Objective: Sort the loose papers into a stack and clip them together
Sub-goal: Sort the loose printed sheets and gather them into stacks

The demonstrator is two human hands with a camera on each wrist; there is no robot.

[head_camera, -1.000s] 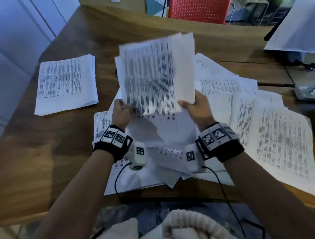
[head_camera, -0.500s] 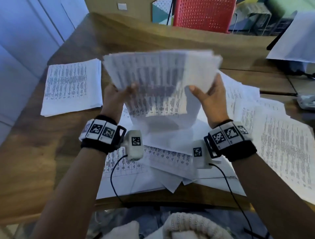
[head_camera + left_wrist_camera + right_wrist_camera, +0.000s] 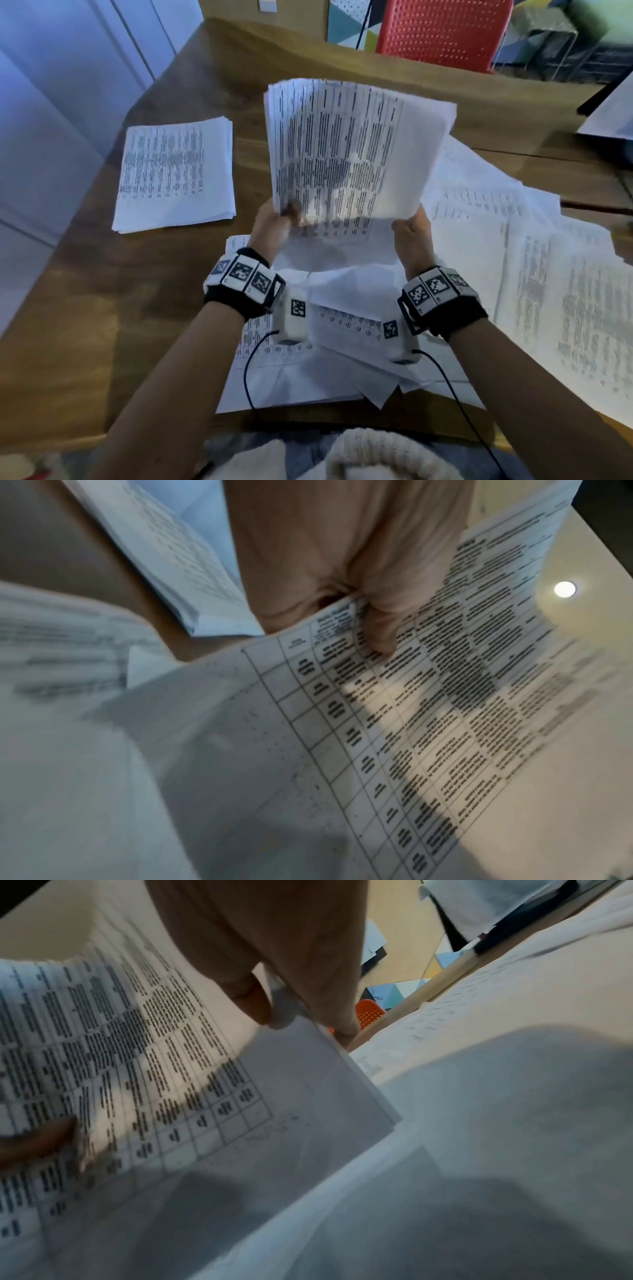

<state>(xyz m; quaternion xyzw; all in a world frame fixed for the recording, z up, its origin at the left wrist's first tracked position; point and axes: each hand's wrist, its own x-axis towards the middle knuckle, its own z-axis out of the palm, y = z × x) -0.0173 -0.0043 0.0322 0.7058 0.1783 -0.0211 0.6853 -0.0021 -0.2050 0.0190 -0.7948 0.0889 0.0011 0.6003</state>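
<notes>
I hold a sheaf of printed papers (image 3: 349, 154) upright above the worktop (image 3: 85, 325), my left hand (image 3: 274, 222) pinching its lower left corner and my right hand (image 3: 412, 229) pinching the lower right, thumbs on the printed face. Below my fingers (image 3: 377, 631) and spreading to their right, loose sheets (image 3: 513, 257) overlap untidily up to the near edge. Left of my fingers lies a squared stack (image 3: 174, 174) with bare wood around it. Beyond stands a red chair (image 3: 442, 34).

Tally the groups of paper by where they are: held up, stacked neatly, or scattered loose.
Held white printed sheaf, in left hand and right hand: 1
Neat white paper stack: 1
Scattered loose white paper spread: 1
Total: 3
</notes>
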